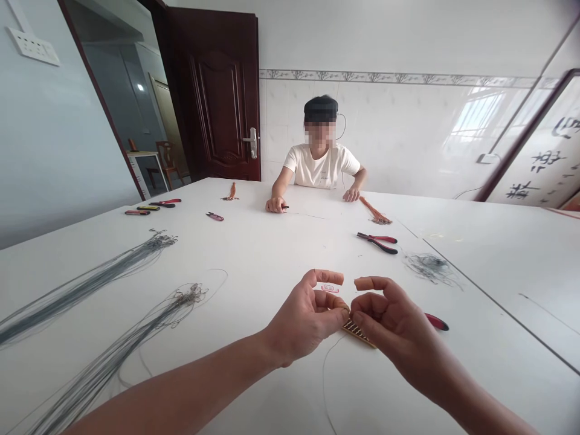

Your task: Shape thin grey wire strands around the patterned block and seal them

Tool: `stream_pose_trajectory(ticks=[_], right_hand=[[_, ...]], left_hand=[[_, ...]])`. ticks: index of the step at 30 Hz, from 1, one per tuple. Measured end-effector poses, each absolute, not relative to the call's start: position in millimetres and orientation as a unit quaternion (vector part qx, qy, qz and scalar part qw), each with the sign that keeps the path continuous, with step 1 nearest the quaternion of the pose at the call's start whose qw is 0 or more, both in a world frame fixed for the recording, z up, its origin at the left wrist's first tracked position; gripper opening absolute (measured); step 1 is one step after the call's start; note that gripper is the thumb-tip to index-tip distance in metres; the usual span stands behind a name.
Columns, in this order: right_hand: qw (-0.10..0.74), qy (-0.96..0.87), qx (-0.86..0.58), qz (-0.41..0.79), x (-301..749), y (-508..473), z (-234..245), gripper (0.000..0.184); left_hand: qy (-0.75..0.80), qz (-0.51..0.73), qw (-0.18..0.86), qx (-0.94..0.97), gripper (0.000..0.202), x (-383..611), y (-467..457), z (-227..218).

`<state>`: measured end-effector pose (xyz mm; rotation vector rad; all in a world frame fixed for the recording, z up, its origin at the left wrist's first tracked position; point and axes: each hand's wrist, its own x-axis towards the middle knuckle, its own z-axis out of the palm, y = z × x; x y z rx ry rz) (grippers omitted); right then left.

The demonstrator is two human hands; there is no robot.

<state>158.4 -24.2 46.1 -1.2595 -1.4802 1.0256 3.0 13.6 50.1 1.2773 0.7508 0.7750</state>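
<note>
capped index fingers (330, 277) raised, the left hand (308, 315) and right hand (395, 326) meet tip to tip, thumbs and curled fingers pinching a thin wire (324, 362) that trails down toward the near edge of the white table (272, 248). a brown beaded strip (359, 331) lies just under the hands, a red tool (437, 322) behind the right one. pliers (378, 241) and grey wire bundles (90, 281) lie farther out; a person (321, 164) sits opposite.
</note>
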Motion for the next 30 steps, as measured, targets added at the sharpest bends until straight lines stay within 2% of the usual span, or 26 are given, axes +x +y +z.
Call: stream_pose_trajectory(ticks=[4,6,11,16,19,24,27,30], right_hand=[[0.46,-0.605,-0.499,0.416,163,-19,39,0.029],[0.443,-0.629,-0.515,0.378,168,-14,34,0.026],[0.294,-0.768,-0.545,0.164,181,-2,14,0.018],[0.234,-0.828,-0.5,0.094,183,2,-4,0.019],[0.22,-0.844,-0.482,0.089,184,4,-11,0.015],[0.215,-0.829,-0.503,0.115,184,4,-11,0.029],[0.247,-0.794,-0.523,0.186,184,3,-5,0.033],[0.321,-0.716,-0.535,0.313,184,3,4,0.033]], left_hand=[[0.33,0.338,0.677,0.564,0.043,3,14,50],[0.33,0.348,0.678,0.557,0.044,2,14,51],[0.349,0.371,0.67,0.541,0.045,-3,18,56],[0.355,0.382,0.668,0.531,0.045,-4,19,57],[0.353,0.382,0.672,0.527,0.047,-3,18,56],[0.349,0.385,0.677,0.521,0.046,-3,17,55],[0.341,0.385,0.681,0.522,0.046,-3,16,56],[0.342,0.377,0.68,0.527,0.046,-4,15,56]])
